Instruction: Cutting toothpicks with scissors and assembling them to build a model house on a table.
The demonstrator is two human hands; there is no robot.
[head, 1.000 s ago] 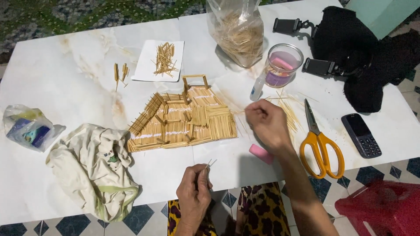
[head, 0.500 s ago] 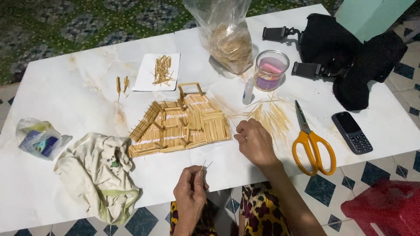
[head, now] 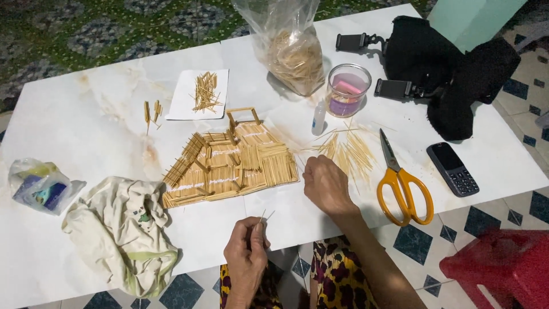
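White marble-patterned bench (head: 74,109) filled most of the view, standing over blue-and-white floor tiles, with a red plastic stool (head: 503,269) past its near right corner. At the middle of the bench lay a flat model house of toothpicks (head: 229,166), the landmark for everything else. Just below the house and off the bench's near edge, the left hand (head: 246,260) had its grip closed around a couple of toothpicks (head: 264,216), their tips pointing up toward the house. The right hand (head: 326,184) rested on the bench just right of the house's lower corner, fingers curled downward; whether it held anything could not be told. Right of the house lay a loose scatter of toothpicks (head: 349,150), and beyond them orange-handled scissors (head: 400,183) and a dark phone (head: 453,169). Behind the house stood a small glue bottle (head: 318,117), a clear cup (head: 347,90) and a plastic bag of toothpicks (head: 291,54). A white paper with cut sticks (head: 200,94) lay behind and left. A crumpled cloth (head: 123,232) sat left of the house.
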